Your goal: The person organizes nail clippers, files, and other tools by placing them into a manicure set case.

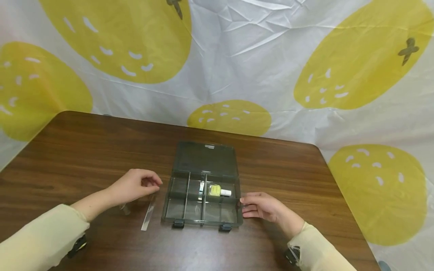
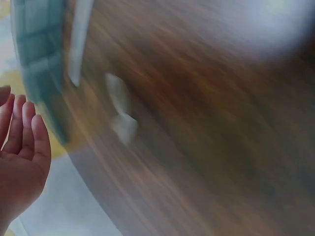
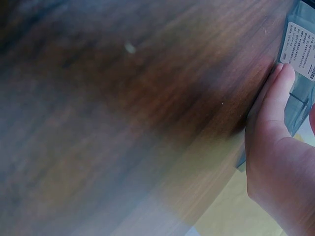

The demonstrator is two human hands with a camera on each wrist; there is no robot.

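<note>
A grey see-through organizer box (image 1: 194,223) lies open, its lid (image 1: 207,160) tipped back. In its back right compartment lies a yellow nail polish bottle (image 1: 214,190) with a white cap. A small shiny clear item (image 1: 201,188) lies in the back middle compartment. My right hand (image 1: 266,207) touches the box's right wall, fingers extended along it and one fingertip at the rim. My left hand (image 1: 135,184) hovers left of the box with loosely bent fingers, holding nothing. Below it, a clear flat strip (image 1: 147,216) lies on the table.
The brown wooden table (image 1: 101,143) has rounded far corners and meets a white curtain (image 1: 237,75) with yellow fruit prints. Small clear pieces (image 2: 125,129) lie near the strip. A white printed label (image 3: 300,49) shows on the box in the right wrist view.
</note>
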